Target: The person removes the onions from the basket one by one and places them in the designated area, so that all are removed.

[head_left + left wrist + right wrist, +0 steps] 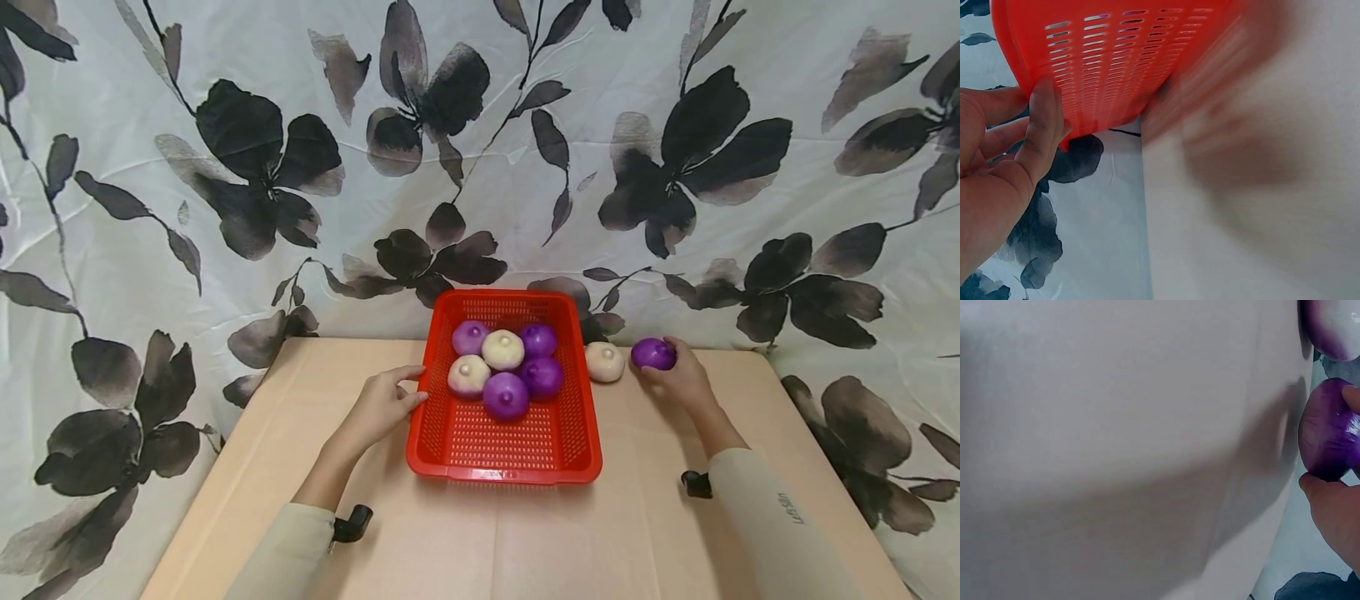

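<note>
My left hand holds the left rim of a red plastic basket, thumb and fingers at its edge. From the left wrist, the thumb lies against the slotted outer wall, while other fingers are partly hidden behind it. Inside the basket sit several purple onions and two pale ones, grouped toward its far half. To the right, my right hand grips a purple onion between thumb and fingers. A whitish onion rests between that hand and the basket.
The light wooden-coloured table ends at a back edge just behind the onions. A white cloth with dark flowers hangs behind it. Dark wrist devices sit at both sleeve cuffs.
</note>
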{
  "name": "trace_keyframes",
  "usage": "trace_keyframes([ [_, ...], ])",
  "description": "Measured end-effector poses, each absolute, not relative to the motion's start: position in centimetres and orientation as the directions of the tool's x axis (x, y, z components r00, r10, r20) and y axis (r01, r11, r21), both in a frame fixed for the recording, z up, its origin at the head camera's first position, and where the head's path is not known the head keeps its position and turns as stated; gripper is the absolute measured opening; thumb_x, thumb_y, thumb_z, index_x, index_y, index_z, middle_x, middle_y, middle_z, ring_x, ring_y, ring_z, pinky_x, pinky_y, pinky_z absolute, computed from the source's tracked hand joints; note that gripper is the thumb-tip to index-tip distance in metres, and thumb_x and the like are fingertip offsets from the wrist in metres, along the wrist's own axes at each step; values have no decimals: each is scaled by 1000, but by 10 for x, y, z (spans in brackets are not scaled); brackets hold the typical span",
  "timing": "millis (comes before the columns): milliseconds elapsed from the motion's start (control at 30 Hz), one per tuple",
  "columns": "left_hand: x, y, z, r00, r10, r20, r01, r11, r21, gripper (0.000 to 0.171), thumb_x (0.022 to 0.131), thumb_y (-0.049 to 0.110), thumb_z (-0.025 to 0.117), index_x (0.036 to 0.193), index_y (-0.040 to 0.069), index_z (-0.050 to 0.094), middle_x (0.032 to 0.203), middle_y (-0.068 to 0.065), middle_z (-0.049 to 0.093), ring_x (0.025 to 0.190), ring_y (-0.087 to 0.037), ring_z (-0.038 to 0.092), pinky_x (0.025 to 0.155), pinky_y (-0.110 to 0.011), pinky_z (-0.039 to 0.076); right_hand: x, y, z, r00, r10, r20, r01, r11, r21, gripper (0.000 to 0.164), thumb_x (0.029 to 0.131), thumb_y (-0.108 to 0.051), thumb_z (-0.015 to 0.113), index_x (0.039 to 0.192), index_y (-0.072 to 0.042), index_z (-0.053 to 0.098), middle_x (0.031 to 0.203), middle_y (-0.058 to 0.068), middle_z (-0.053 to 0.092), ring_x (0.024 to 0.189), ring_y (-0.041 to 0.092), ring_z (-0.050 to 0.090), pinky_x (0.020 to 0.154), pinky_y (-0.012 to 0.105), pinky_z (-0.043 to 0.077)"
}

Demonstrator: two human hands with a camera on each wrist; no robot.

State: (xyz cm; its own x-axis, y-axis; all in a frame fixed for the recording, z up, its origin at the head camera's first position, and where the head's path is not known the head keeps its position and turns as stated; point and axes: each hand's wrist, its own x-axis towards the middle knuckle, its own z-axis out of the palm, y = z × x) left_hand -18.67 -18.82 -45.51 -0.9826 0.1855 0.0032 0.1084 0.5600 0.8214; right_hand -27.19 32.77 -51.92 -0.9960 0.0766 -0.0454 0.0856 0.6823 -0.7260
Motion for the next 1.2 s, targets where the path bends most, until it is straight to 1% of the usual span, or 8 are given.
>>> trace_keyframes([
  [200,-185,-188,-454,-984,178,-3,99,564,820,51,93,4,73,142,-2,58,124,-21,70,63,-15,68,61,-31,59,-272,326,-522,-993,98,-65,115,695,-710,86,95,-19,70,159,9,19,157,40,30,144,58,33,118,67,30],
  [333,-185,-188,-454,-984,176,-3,98,565,819,51,93,3,73,142,-2,58,126,-21,69,62,-15,68,59,-28,57,-271,325,-526,-994,94,-61,109,692,-714,86,96,-20,69,159,8,17,158,40,28,144,58,33,118,67,30],
  [567,-186,-188,-456,-984,176,-1,100,565,819,51,93,3,73,142,-1,58,124,-21,70,62,-15,68,58,-27,56,-272,324,-530,-995,96,-32,88,675,-732,87,97,-20,70,160,7,17,158,40,28,145,57,32,119,67,28],
  [833,-187,-188,-456,-984,178,0,103,569,816,50,93,3,73,141,-1,59,119,-21,71,61,-15,68,57,-27,55,-271,324,-531,-994,96,-43,96,666,-740,87,98,-23,71,161,5,18,159,39,27,146,57,30,119,68,28],
  [933,-186,-187,-455,-984,175,0,101,568,817,50,93,3,73,141,-1,59,117,-21,72,61,-15,68,57,-28,56,-272,324,-532,-995,92,-40,92,670,-736,87,98,-25,70,161,5,18,159,39,27,146,58,29,119,68,27],
  [1067,-185,-187,-454,-985,175,-11,91,565,820,50,94,4,73,142,-1,58,115,-21,71,61,-15,68,59,-33,58,-273,324,-532,-996,84,-39,86,680,-728,88,98,-25,71,161,5,17,159,39,26,146,58,28,119,68,27],
  [1133,-185,-186,-454,-984,175,-14,89,563,822,50,94,4,73,142,-1,58,116,-21,71,61,-15,68,60,-36,59,-273,324,-532,-996,80,-42,85,684,-725,88,98,-25,71,161,5,17,159,39,26,146,58,28,119,68,26],
  [1200,-185,-186,-453,-984,175,-10,92,564,820,50,94,3,73,142,-1,58,118,-21,71,61,-15,68,60,-36,59,-273,324,-531,-996,74,-47,85,684,-725,88,98,-25,71,161,5,16,160,40,25,147,58,27,119,69,25],
])
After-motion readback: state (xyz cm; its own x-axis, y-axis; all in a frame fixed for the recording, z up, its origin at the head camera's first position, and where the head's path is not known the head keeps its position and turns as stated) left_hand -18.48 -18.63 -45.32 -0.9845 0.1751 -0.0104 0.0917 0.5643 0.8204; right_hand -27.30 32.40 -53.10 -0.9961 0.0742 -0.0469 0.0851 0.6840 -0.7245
